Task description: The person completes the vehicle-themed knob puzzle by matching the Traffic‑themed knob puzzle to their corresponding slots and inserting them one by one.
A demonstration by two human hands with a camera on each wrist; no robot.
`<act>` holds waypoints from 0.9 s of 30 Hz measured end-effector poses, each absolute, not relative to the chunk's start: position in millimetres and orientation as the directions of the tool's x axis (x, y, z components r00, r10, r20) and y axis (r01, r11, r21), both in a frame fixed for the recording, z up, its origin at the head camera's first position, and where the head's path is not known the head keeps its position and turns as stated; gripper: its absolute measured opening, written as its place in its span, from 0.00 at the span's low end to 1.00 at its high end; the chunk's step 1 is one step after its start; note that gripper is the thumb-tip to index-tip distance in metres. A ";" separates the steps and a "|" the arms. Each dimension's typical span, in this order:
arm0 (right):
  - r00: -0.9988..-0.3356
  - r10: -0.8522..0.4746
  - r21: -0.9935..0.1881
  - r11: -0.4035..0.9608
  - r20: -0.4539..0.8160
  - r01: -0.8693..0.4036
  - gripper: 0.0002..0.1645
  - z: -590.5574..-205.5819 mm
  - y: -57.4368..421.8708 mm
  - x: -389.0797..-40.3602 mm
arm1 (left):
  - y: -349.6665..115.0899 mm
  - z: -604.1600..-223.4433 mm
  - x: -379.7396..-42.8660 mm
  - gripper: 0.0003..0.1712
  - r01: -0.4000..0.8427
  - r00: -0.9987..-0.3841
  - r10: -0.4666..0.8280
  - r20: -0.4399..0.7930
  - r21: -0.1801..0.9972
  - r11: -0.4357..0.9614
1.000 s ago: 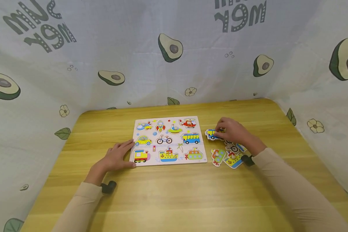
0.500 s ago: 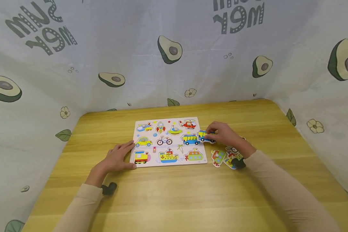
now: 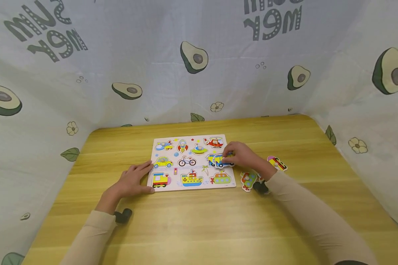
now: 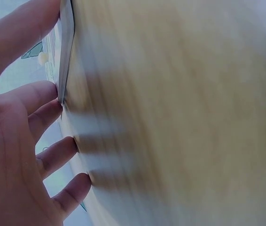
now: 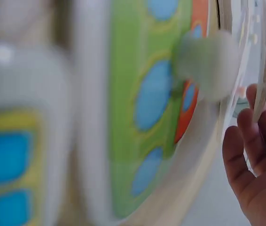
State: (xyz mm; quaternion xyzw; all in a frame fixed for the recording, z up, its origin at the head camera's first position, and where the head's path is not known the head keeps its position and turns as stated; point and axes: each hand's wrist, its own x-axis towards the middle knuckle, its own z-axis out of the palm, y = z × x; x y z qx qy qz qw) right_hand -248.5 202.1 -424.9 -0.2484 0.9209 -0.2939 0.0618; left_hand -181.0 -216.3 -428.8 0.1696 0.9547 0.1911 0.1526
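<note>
A pale wooden peg puzzle board [image 3: 185, 169] with printed vehicles lies on the table. My left hand [image 3: 130, 181] rests at its left edge, fingers fairly straight. In the left wrist view the thumb and forefinger of this hand [image 4: 11, 136] meet the board's edge [image 4: 67, 52], and other fingertips touch the tabletop. My right hand [image 3: 244, 154] pinches a blue and yellow bus piece [image 3: 218, 162] over the printed bus at the board's right side, overlapping it slightly offset. The right wrist view shows that piece's edge [image 5: 263, 66] at the fingers; its knob is hidden by the hand.
Right of the board lie loose pieces: a green submarine [image 3: 248, 179] with a knob, a train [image 3: 277, 163], and others mostly hidden under the right forearm. Plane, rocket, saucer, helicopter and car on the board bear knobs. A patterned cloth [image 3: 166, 99] hangs behind the table [image 3: 199, 228].
My right hand has carried the bus piece leftward from the loose pieces to over the printed bus. The train piece has come into view. My left hand has stayed at the board's edge.
</note>
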 end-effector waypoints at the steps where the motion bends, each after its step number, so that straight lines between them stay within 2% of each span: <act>1: -0.864 -0.502 -0.562 0.706 0.032 -0.430 0.06 -426.2 200.0 -249.7 | -216.4 -429.0 -181.1 0.54 0.268 -0.895 0.385 -0.226 0.417 0.868; 17: -0.890 -0.452 -0.526 0.773 -0.063 -0.355 0.08 -432.5 179.8 -256.4 | -216.5 -428.6 -179.9 0.55 0.278 -0.894 0.391 -0.218 0.415 0.867; 27: -0.891 -0.438 -0.595 0.750 -0.119 -0.289 0.05 -433.0 182.1 -258.5 | -216.8 -428.5 -180.5 0.54 0.274 -0.894 0.386 -0.225 0.406 0.872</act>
